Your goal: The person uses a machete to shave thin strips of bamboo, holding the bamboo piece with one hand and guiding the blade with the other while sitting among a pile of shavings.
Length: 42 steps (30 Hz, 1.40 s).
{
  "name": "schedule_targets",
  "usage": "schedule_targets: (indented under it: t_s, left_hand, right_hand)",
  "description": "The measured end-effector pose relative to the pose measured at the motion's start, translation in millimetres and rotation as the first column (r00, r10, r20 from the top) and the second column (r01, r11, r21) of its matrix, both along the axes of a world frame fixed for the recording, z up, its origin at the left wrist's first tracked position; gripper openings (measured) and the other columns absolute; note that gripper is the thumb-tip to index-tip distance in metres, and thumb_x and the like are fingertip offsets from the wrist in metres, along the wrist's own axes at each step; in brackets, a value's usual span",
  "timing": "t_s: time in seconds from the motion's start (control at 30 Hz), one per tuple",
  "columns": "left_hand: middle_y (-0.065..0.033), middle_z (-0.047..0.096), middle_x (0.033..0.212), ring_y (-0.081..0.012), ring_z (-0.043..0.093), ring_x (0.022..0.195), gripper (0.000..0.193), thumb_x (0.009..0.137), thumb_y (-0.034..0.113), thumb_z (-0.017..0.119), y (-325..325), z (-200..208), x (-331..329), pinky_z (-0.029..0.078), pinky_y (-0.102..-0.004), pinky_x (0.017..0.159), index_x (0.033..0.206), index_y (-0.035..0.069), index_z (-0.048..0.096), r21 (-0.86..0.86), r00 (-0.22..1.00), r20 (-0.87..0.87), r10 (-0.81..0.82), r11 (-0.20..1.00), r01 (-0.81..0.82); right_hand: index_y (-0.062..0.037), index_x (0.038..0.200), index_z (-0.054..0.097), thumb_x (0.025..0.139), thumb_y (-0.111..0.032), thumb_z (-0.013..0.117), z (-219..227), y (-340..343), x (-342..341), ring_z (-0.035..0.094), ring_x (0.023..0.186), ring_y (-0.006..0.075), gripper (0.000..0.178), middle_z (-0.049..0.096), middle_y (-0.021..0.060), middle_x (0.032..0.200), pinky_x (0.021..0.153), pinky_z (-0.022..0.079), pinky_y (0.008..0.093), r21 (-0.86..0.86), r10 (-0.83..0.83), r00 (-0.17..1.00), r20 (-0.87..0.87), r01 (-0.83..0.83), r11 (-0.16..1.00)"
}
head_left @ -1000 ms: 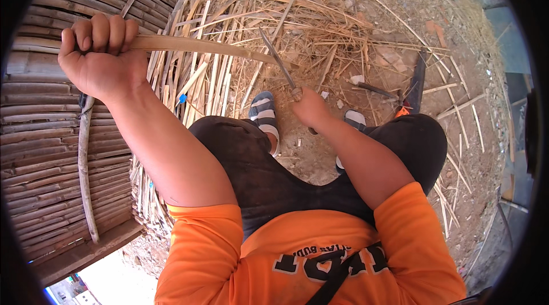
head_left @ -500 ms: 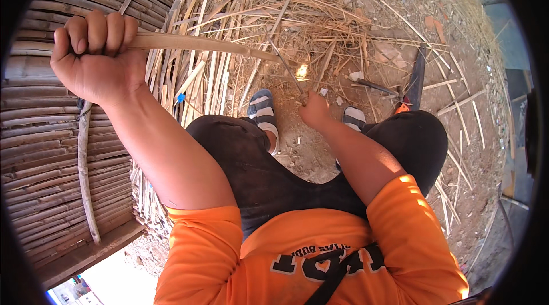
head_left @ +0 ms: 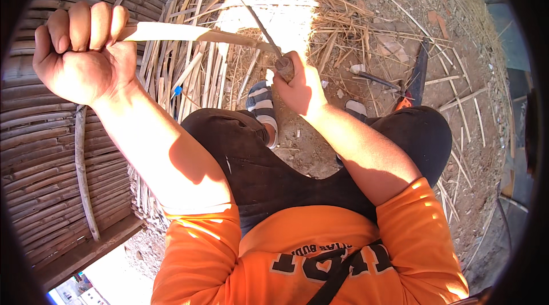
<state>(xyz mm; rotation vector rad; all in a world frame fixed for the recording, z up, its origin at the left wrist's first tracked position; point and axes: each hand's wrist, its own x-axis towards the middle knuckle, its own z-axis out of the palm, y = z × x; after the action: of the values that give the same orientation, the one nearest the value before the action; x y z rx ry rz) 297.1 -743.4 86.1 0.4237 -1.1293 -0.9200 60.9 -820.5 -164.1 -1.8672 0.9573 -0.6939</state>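
Observation:
Raised at the far left, my left hand [head_left: 86, 56] is closed around one end of a long, pale bamboo strip [head_left: 189, 33]. The strip runs to the right, gently curved, toward the middle of the view. My right hand [head_left: 303, 90] grips the round wooden handle of a knife [head_left: 251, 12], whose long narrow blade points up and to the left. Blade and strip cross close to the handle; whether the edge bites into the bamboo I cannot tell.
A bamboo-slat wall [head_left: 46, 150] stands close on my left. Split bamboo pieces [head_left: 194, 70] lie heaped beside it. Near my right knee are a black saw-like blade [head_left: 420, 68] with an orange handle and a slim dark tool [head_left: 377, 83]. My sandalled feet rest on dirt.
My right hand has come up and left with the knife. My left hand has shifted slightly left with the strip. Bright sunlight now falls across the ground and my arms.

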Motion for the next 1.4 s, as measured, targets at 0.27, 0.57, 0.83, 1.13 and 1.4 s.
schedule_targets:
  t_s: [0.27, 0.57, 0.83, 1.13, 1.4]
  left_hand:
    - [0.0047, 0.024, 0.053, -0.0110, 0.016, 0.048, 0.038, 0.097, 0.033, 0.048, -6.7, -11.2, -3.5, 0.017, -0.0296, 0.050, 0.064, 0.018, 0.039, -0.012, 0.987, -0.095, 0.129, 0.991, -0.131]
    - [0.0030, 0.025, 0.055, -0.0120, 0.018, 0.049, 0.034, 0.098, 0.032, 0.043, -5.2, -7.7, -9.4, 0.019, -0.0300, 0.050, 0.068, 0.017, 0.038, -0.012, 0.928, -0.052, 0.370, 0.929, -0.371]
    - [0.0009, 0.021, 0.058, -0.0142, 0.016, 0.054, 0.031, 0.096, 0.027, 0.040, -14.3, -7.2, -23.7, 0.017, -0.0325, 0.053, 0.070, 0.015, 0.031, 0.107, 0.601, -0.093, 0.794, 0.608, -0.787]
    - [0.0006, 0.023, 0.059, -0.0143, 0.017, 0.053, 0.028, 0.097, 0.021, 0.037, -19.4, -5.4, -36.3, 0.018, -0.0315, 0.052, 0.070, 0.014, 0.031, 0.075, 0.494, -0.097, 0.864, 0.501, -0.862]
    - [0.0008, 0.024, 0.060, -0.0142, 0.017, 0.053, 0.027, 0.097, 0.020, 0.037, -20.9, -4.9, -39.1, 0.018, -0.0321, 0.052, 0.071, 0.014, 0.032, 0.229, 0.290, -0.134, 0.948, 0.314, -0.921]
  right_hand:
    - [-0.0034, 0.114, 0.064, 0.080, -0.016, 0.065, -99.6, -31.1, -34.2, 0.069, 0.104, 0.0374, 0.037, 0.072, 0.0217, 0.103, 0.090, 0.055, 0.0441, 0.156, 0.075, 0.802, -0.592, 0.023, 0.987]
    - [0.0022, 0.104, 0.057, 0.081, -0.015, 0.070, 17.1, -1.1, 7.9, 0.067, 0.087, 0.0459, 0.031, 0.067, 0.0274, 0.088, 0.076, 0.052, 0.0488, 0.054, 0.050, 0.992, 0.120, -0.057, 0.997]
    - [0.0024, 0.127, 0.056, 0.079, -0.017, 0.069, -58.5, -10.6, -16.0, 0.067, 0.099, 0.0443, 0.053, 0.069, 0.0298, 0.101, 0.085, 0.054, 0.0496, 0.186, 0.073, 0.930, -0.360, -0.005, 0.982]
    - [0.0026, 0.115, 0.056, 0.081, -0.015, 0.069, 47.3, 5.1, 13.1, 0.066, 0.089, 0.0465, 0.040, 0.068, 0.0276, 0.089, 0.078, 0.053, 0.0505, 0.096, 0.142, 0.989, -0.046, -0.137, 0.986]
    - [0.0018, 0.114, 0.056, 0.080, -0.013, 0.071, 3.8, 17.7, 5.5, 0.067, 0.091, 0.0448, 0.041, 0.068, 0.0268, 0.088, 0.079, 0.053, 0.0517, 0.176, 0.222, 0.962, -0.157, -0.194, 0.965]
